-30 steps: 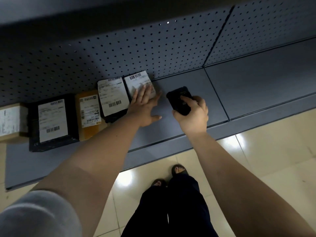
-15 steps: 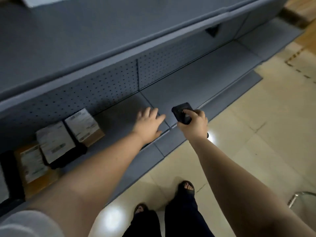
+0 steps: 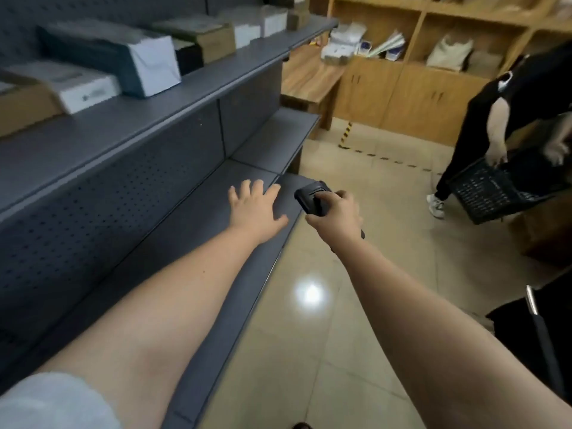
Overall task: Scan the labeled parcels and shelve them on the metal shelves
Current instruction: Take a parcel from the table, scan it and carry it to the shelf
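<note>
Left hand point(image 3: 253, 209) fingers spread, empty, centre frame; right hand point(image 3: 335, 216) wrapped round scanner point(image 3: 311, 196); parcels point(image 3: 145, 61) shelved upper left; risk: colliding with basket carrier point(image 3: 507, 97) at right while fetching more

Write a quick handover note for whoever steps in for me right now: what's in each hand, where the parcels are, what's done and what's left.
Left hand: open, fingers spread, holding nothing, above the lower metal shelf.
Right hand: grips the black scanner, thumb on top.
Parcels: a row of boxes stands on the upper metal shelf; their labels are too blurred to read.
Done: those boxes are shelved.
Left: no parcel is in hand. A second person on the right holds a dark basket; its contents cannot be seen. Probably fetch the next parcel, scan it, then shelve it.
</note>
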